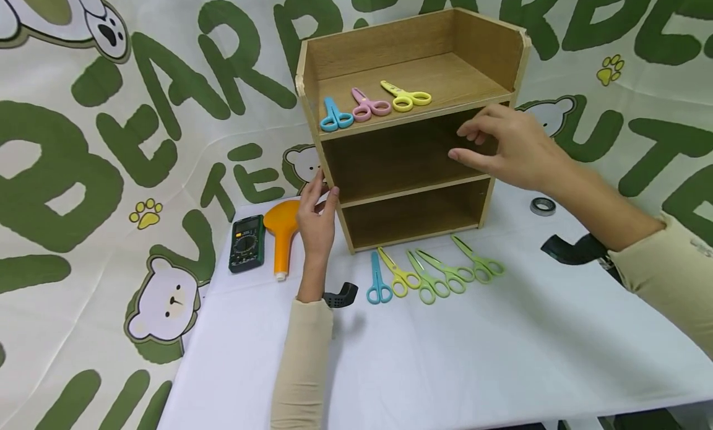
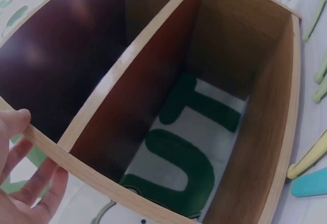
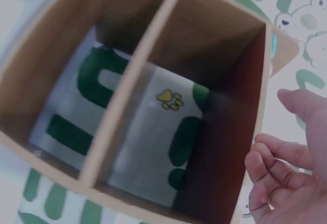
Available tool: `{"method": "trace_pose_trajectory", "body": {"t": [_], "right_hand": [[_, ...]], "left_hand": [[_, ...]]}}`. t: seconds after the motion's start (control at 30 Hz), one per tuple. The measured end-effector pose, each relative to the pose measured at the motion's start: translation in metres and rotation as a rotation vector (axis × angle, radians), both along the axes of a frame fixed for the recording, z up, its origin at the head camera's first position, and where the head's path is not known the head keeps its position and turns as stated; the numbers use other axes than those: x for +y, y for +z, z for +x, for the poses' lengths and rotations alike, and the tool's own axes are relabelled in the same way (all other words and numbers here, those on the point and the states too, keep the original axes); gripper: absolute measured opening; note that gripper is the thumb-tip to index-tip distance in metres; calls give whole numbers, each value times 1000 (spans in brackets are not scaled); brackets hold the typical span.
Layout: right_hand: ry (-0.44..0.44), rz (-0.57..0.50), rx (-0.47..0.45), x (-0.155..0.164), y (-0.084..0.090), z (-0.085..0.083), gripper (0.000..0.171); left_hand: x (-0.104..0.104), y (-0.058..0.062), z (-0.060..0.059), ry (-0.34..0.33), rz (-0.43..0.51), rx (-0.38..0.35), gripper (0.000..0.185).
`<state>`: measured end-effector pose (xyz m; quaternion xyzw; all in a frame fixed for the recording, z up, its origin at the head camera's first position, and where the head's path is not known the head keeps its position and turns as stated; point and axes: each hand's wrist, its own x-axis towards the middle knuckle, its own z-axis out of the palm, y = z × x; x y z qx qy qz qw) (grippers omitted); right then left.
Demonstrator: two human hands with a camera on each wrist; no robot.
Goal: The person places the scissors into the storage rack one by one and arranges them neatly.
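A wooden shelf unit with a tray-like top stands on the table. At its left side my left hand grips the front edge of the side panel, thumb on the edge and fingers outside, as the left wrist view shows. My right hand, holding nothing, hovers before the right side of the middle compartment with thumb and loosely bent fingers apart. On the top lie blue scissors, pink scissors and yellow scissors, side by side near the front edge.
In front of the unit, blue scissors, yellow scissors and several green scissors lie in a row. To the left are a multimeter and an orange paddle-shaped object. A roll of black tape lies at right.
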<state>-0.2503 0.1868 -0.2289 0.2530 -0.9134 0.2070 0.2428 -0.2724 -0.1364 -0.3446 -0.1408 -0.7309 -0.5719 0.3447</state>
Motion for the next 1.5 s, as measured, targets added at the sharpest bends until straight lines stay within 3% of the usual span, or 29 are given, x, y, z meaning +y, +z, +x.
{"method": "trace_pose_trajectory", "body": {"t": [0.17, 0.4, 0.6, 0.8, 1.07, 1.3, 1.5], "right_hand": [[38, 1, 25, 14, -31, 20, 33], [-2, 17, -91, 30, -90, 38, 39], [-36, 59, -134, 44, -142, 39, 45], [-27, 98, -195, 54, -180, 37, 47], [-93, 183, -356, 58, -210, 36, 62], [-101, 212, -348, 59, -224, 32, 67], [-106, 181, -300, 57, -228, 30, 59]], "left_hand": [[-1, 0, 0, 12, -2, -10, 47], [-1, -2, -1, 8, 3, -11, 47], [0, -2, -1, 7, -4, -16, 47], [0, -1, 0, 12, -3, -16, 46], [1, -1, -1, 8, -1, -15, 46], [3, 0, 0, 21, -9, -15, 46], [0, -1, 0, 9, -14, -35, 47]]}}
